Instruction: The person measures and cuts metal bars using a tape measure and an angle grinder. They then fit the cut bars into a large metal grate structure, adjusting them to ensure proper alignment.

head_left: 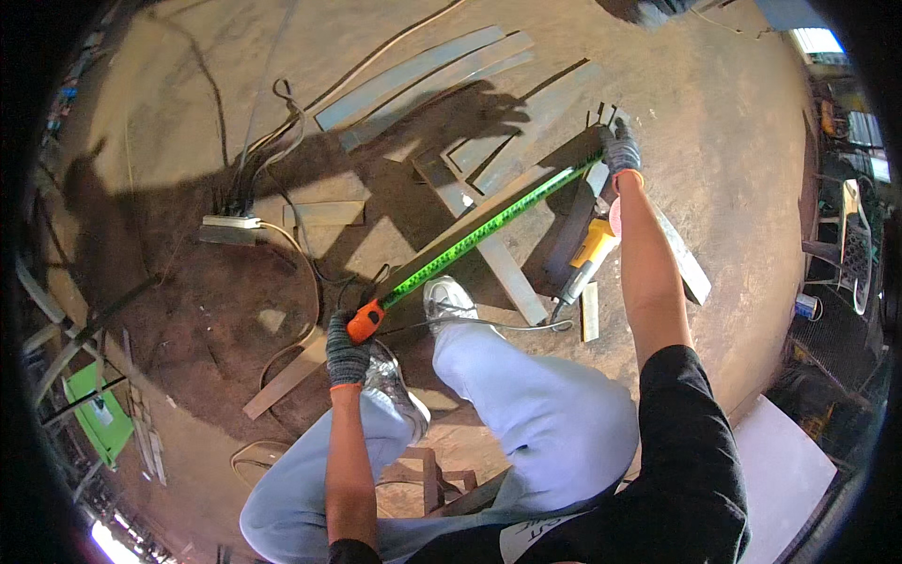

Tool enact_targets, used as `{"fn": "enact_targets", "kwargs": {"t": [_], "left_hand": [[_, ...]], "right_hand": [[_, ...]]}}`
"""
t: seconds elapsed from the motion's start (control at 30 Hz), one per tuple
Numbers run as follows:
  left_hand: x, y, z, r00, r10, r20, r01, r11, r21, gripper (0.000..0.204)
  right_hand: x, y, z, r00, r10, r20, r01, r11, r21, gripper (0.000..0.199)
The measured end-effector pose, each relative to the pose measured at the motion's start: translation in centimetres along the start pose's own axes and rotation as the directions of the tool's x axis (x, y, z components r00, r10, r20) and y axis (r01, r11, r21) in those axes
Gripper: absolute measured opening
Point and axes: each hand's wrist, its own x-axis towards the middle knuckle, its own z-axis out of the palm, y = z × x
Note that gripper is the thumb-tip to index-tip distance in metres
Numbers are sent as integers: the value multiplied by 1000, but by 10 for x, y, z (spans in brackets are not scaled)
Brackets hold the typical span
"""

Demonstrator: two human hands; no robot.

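Observation:
My left hand, in a dark glove with an orange cuff, grips the orange case of a tape measure. Its green blade runs diagonally up to the right along a long flat metal strip lying on the dirt floor. My right hand, also gloved, pins the blade's far end at the strip's upper end. A yellow angle grinder lies on the floor just below my right forearm. My feet in grey shoes stand beside the strip.
Several flat steel strips lie at the top. A white power strip with cables sits at left. A green machine stands at lower left. Crates and clutter line the right edge. A white board lies at lower right.

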Motion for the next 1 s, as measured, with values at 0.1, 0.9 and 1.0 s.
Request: {"fn": "enact_targets", "kwargs": {"t": [0.1, 0.9, 1.0], "left_hand": [[2, -24, 3, 999, 17, -27, -16, 1000, 19, 48], [-11, 17, -53, 900, -435, 21, 341, 732, 590, 67], [-14, 25, -59, 808, -589, -14, 454, 606, 653, 71]], "right_hand": [[-7, -23, -10, 986, -165, 13, 165, 973, -162, 39], [-19, -44, -39, 934, -251, 253, 324, 895, -308, 44], [-22, -50, -47, 933, -232, 275, 318, 889, -328, 48]]}}
